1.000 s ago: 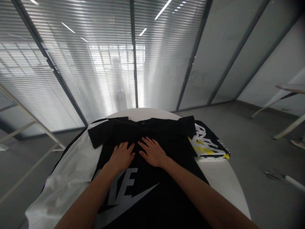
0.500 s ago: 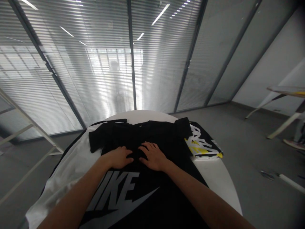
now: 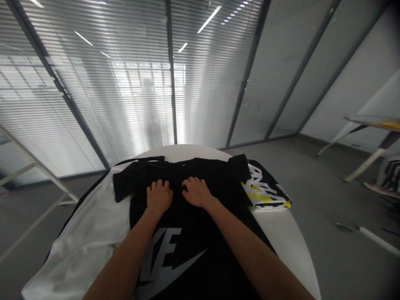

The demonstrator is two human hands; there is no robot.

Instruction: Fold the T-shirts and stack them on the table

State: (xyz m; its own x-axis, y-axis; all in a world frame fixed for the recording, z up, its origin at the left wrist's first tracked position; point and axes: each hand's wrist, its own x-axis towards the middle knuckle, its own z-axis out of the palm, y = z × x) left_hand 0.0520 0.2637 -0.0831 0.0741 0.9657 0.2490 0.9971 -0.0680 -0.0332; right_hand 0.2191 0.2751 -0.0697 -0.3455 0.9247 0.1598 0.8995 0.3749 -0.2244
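A black Nike T-shirt (image 3: 200,171) lies flat and face up on a round white bench (image 3: 281,237), its long axis running almost straight away from the person. The collar points to the far edge and the hem runs out of view toward the body. The sleeves spread to either side, and the large grey logo print (image 3: 165,254) reads upright from the person's side.

The left hand (image 3: 159,196) and right hand (image 3: 196,192) rest side by side on the chest of the shirt, just below the collar, with a narrow gap between them. The fingers (image 3: 159,184) of both hands sit slightly apart and gently curled, tips down on the black cloth. No fold is visibly pinched.

A white garment (image 3: 87,216) lies under the shirt's left side and hangs over the bench edge. Just beside the right sleeve, a folded black garment with white and yellow print (image 3: 265,187) lies on the bench. Beyond stand a glass wall with blinds (image 3: 93,83) and a grey floor (image 3: 325,187). At the far right, another person's shoe (image 3: 381,189) shows near a table (image 3: 371,125).
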